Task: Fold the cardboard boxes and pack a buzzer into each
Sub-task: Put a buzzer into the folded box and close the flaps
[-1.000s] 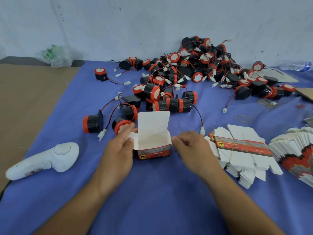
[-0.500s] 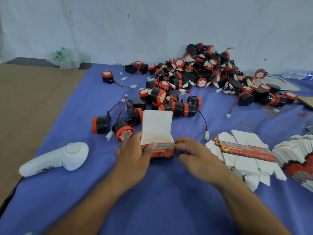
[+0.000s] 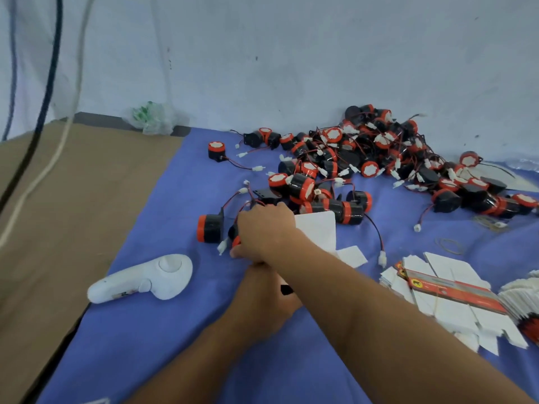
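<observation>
Where your arms cross: your right forearm lies over your left hand, both above the left half of the blue cloth (image 3: 175, 345).
Right hand (image 3: 265, 231): palm down, fingers curled round a buzzer (image 3: 235, 239), thumb tucked at its near side. Only a sliver of black body and red rim peeks out at the left.
Left hand (image 3: 262, 298): low, under the right forearm, fingertips hidden (I can't tell you whether they grasp anything or lie loose).
Box (image 3: 316, 228): white lid flap standing up just right of your right hand, a side flap poking out to the right. Its body is hidden behind your forearm.
Loose buzzer (image 3: 210, 228): on its side, just left of your right hand.
Buzzer pile (image 3: 379, 158): heaped against the wall, wires tangled, spilling down to the box lid.
Flat boxes (image 3: 449, 295): a stack at the right, beside your right forearm.
Controller (image 3: 143, 279): white, lying on the cloth left of your hands, apart from them.
Rubber band (image 3: 450, 246): flat on the cloth, between the pile and the flat boxes.
</observation>
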### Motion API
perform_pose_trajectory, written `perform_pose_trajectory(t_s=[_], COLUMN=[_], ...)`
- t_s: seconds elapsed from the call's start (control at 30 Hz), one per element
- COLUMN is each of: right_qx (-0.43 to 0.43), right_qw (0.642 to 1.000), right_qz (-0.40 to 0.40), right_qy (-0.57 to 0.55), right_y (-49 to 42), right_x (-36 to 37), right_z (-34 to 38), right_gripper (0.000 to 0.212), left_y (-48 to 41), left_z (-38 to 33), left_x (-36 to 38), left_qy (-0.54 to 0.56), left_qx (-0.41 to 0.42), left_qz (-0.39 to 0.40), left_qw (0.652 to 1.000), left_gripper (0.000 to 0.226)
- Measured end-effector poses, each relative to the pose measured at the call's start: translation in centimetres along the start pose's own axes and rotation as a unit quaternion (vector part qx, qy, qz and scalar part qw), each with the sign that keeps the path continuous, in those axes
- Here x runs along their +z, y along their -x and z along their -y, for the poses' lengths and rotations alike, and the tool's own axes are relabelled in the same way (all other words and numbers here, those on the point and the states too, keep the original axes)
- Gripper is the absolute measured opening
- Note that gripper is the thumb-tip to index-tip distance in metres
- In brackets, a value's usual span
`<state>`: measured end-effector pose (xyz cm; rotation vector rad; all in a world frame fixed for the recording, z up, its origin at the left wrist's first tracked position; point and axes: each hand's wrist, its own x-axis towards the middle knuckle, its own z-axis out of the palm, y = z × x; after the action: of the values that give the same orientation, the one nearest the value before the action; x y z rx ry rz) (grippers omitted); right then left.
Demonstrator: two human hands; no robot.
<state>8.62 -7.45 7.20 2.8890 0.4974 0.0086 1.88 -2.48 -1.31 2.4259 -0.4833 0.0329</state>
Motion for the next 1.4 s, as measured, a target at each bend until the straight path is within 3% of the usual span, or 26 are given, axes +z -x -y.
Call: perform_pose_trajectory(t_s=[0.1, 0.13, 0.27, 0.37, 0.47, 0.5, 0.53, 0.57, 0.63, 0.7, 0.77, 0.9, 1.13, 1.27, 1.4], right_qx=[-0.006, -0.008, 0.027, 0.026, -0.029, -0.05, -0.07, -0.085, -0.11, -0.126, -0.114, -0.145, -0.144, -0.182, -0.154], right_qw=[0.999, 0.996, 0.942, 0.84, 0.705, 0.674, 0.666, 0.692, 0.796, 0.886, 0.927, 0.932, 0.957, 0.954, 0.957], right_qz=[0.004, -0.002, -0.116, -0.194, -0.179, -0.163, -0.154, -0.157, -0.163, -0.134, -0.104, -0.119, -0.067, -0.054, -0.071], right_qy=[-0.046, -0.088, -0.314, -0.506, -0.686, -0.719, -0.727, -0.699, -0.572, -0.426, -0.341, -0.31, -0.245, -0.234, -0.235], right_y=[-0.8, -0.6, 1.4, 4.8, 8.2, 9.1, 10.0, 10.8, 12.0, 12.6, 12.8, 13.4, 13.9, 14.2, 14.4], right_x=[0.6, 0.5, -2.4, -4.9, -5.0, -4.4, -3.7, -2.7, -0.5, 1.9, 3.6, 4.4, 4.3, 4.9, 5.5], right_z=[-0.2, -0.6, -4.0, -7.3, -9.9, -10.5, -10.8, -11.0, -11.1, -11.6, -11.9, -12.4, -11.3, -10.3, -10.9], right_gripper=[0.029, 0.033, 0.048, 0.055, 0.059, 0.056, 0.05, 0.043, 0.036, 0.045, 0.051, 0.045, 0.065, 0.021, 0.026], left_y=[-0.2, -0.4, -0.3, -0.3, -0.3, -0.3, -0.3, -0.3, -0.5, -0.4, -0.5, -0.4, -0.3, -0.3, -0.1], left_z=[-0.5, -0.5, -0.4, -0.2, 0.0, 0.1, 0.1, 0.1, 0.2, 0.0, 0.0, -0.2, 0.0, 0.2, 0.1], left_x=[-0.5, -0.3, 0.1, 0.2, 0.1, 0.2, 0.2, 0.2, 0.4, 0.0, -0.2, -0.6, -0.2, 0.0, -0.6], left_qy=[-0.049, -0.06, 0.084, 0.109, 0.128, 0.127, 0.125, 0.123, 0.112, 0.118, 0.153, 0.184, 0.162, 0.156, 0.109], left_qx=[-0.045, -0.019, 0.004, 0.018, 0.017, 0.019, 0.019, 0.02, 0.019, 0.02, 0.03, 0.024, 0.016, 0.009, 0.067], left_qz=[-0.065, -0.1, -0.017, -0.028, -0.019, -0.019, -0.017, -0.017, -0.017, -0.017, -0.023, -0.019, -0.007, -0.006, -0.045], left_qw=[0.996, 0.993, 0.996, 0.993, 0.991, 0.992, 0.992, 0.992, 0.993, 0.993, 0.988, 0.982, 0.987, 0.988, 0.991], left_gripper=[0.063, 0.062, 0.067, 0.065, 0.064, 0.064, 0.063, 0.062, 0.058, 0.053, 0.053, 0.063, 0.066, 0.065, 0.059])
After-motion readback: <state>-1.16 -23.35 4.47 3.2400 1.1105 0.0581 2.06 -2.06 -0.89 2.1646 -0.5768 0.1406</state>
